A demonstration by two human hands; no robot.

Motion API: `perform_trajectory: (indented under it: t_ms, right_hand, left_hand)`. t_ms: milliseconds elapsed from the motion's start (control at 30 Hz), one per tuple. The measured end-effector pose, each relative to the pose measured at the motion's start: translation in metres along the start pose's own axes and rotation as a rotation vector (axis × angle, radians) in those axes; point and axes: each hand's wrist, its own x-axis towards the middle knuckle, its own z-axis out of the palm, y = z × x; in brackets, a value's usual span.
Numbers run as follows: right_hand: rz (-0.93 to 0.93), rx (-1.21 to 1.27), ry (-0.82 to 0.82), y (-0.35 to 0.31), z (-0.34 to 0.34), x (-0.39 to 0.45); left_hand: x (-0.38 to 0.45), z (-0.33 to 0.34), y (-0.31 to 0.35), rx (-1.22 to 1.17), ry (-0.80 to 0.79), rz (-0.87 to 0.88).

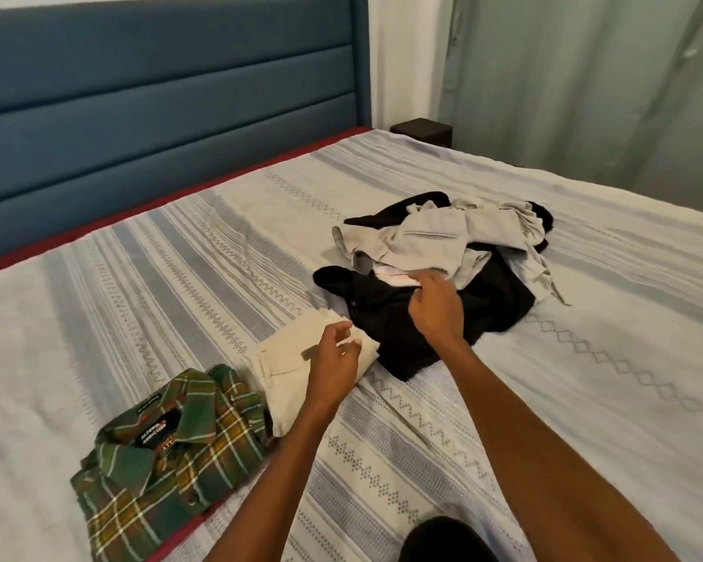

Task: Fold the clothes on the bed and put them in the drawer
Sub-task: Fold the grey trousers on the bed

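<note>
A loose pile lies mid-bed: a black garment (386, 318) under crumpled grey clothes (435, 237). My right hand (437, 308) is on the black garment's near part, fingers curled into the cloth beside a white label. My left hand (333, 358) hovers over a folded cream garment (285, 371), with its fingers loosely bent and nothing in them. A folded green plaid shirt (167, 452) sits beside the cream one, near the bed's front left edge.
The bed (585, 379) has a striped grey and white cover. A blue padded headboard (159, 95) runs along the left. A dark bedside stand (423, 129) and pale curtains (585, 75) are at the far side. My knee (443, 541) shows at the bottom.
</note>
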Motion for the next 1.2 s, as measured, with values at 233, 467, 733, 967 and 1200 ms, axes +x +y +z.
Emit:
perform_trajectory:
  t_ms: [233,467,733,967,1200]
  right_hand:
    - [0.022,-0.499,-0.249,0.058,-0.036,0.047]
    - [-0.053,-0.426,-0.12,0.052,-0.036,0.063]
    - [0.077,0.641,0.292,0.025,-0.111,0.061]
    - [-0.08,1.125,0.529,0.012,-0.234,-0.014]
    - [-0.168,1.341,0.788,0.057,-0.35,-0.093]
  left_hand:
    - [0.022,0.032,0.026,0.073,-0.092,0.046]
    - [0.023,0.044,0.028,0.127,-0.108,0.073]
    - [0.026,0.058,0.073,-0.035,-0.069,0.09]
    - [0.042,0.09,0.136,0.202,-0.077,0.214]
    - [-0.003,0.142,0.147,0.599,0.047,0.456]
